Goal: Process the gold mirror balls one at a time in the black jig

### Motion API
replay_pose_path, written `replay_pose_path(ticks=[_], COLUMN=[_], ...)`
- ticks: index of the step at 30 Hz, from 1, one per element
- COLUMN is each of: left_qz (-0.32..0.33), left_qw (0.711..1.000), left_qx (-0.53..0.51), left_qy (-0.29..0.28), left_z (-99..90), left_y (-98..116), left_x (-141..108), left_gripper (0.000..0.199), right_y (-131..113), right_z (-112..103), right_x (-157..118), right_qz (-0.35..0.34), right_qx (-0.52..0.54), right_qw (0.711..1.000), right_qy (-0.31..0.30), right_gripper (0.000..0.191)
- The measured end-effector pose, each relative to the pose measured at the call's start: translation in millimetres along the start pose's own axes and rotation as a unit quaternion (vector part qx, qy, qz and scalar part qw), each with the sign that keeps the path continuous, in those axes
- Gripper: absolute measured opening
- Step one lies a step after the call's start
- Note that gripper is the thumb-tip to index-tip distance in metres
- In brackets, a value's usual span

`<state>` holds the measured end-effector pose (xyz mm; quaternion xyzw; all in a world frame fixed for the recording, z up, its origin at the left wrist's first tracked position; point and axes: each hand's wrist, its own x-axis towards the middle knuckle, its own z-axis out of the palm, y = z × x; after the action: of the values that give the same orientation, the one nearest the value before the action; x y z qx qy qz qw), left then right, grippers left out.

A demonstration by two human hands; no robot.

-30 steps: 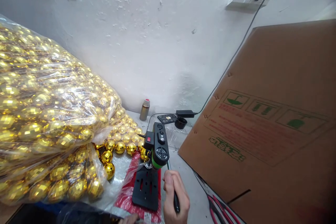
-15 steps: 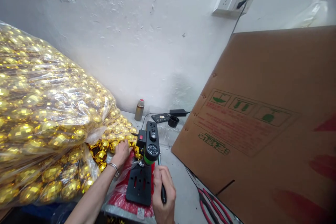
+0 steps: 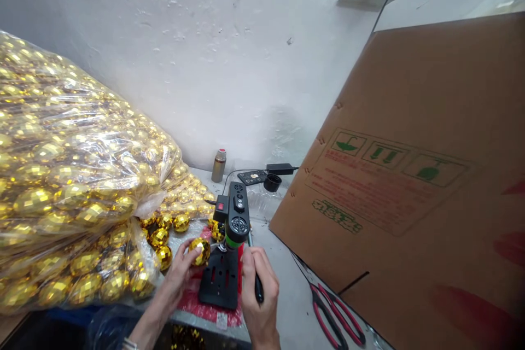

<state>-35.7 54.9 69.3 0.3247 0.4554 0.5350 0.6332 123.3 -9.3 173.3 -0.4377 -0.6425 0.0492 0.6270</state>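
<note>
A shiny gold mirrored ball (image 3: pixel 199 252) is held in the fingers of my left hand (image 3: pixel 179 272), just left of a black motor-like device on a stand (image 3: pixel 238 219). My right hand (image 3: pixel 261 290) is closed around a slim black-handled tool (image 3: pixel 258 288), right of the stand's slotted black base plate (image 3: pixel 219 284). The tool's thin shaft points up beside the device; its tip is hard to make out. Several loose gold balls (image 3: pixel 159 237) lie at the mouth of a large clear plastic bag (image 3: pixel 90 175) packed with more of them. Red plastic (image 3: pixel 192 302) lies under the base plate.
A large cardboard box (image 3: pixel 402 175) leans along the right side. Red-handled pliers or cutters (image 3: pixel 336 314) lie before it. Toward the wall are a small bottle (image 3: pixel 219 165), a black round cap (image 3: pixel 272 182), a dark remote-like panel (image 3: pixel 251 177) and a black power adapter (image 3: pixel 282 169) with its cable.
My left hand has come back from the pile of loose balls with one gold ball in its fingers. My right hand keeps its hold on the tool. The view has shifted slightly.
</note>
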Motion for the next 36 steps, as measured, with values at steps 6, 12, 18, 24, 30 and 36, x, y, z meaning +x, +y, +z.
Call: replay_pose_path(ticks=[6,12,18,24,30,36], left_qz=[0.086,0.208,0.221,0.249,0.249,0.24], left_qw=[0.99,0.925,0.908,0.896,0.89,0.877], left_qx=[0.105,0.317,0.354,0.36,0.372,0.408], left_qy=[0.028,0.013,-0.031,-0.079,-0.085,-0.082], left_z=[11.2,13.5,13.2,8.9,17.9,18.1], left_y=[-50,-58,-61,-59,-59,-63], left_x=[-5,-1,-5,-12,0,4], left_gripper=[0.069,0.055,0.055,0.05,0.052,0.055], right_y=[-7,-6,-4,-3,-2,2], right_z=[-5,-5,-6,-5,-6,-7], right_x=[16,13,7,4,2,-2], right_qz=[-0.001,-0.004,0.01,0.012,0.016,0.006], right_qx=[-0.031,-0.028,-0.014,-0.011,-0.01,0.001], right_qw=[1.0,1.0,1.0,1.0,1.0,1.0], right_qy=[0.0,-0.004,-0.018,-0.01,-0.013,-0.02], right_gripper=[0.03,0.029,0.028,0.029,0.026,0.025])
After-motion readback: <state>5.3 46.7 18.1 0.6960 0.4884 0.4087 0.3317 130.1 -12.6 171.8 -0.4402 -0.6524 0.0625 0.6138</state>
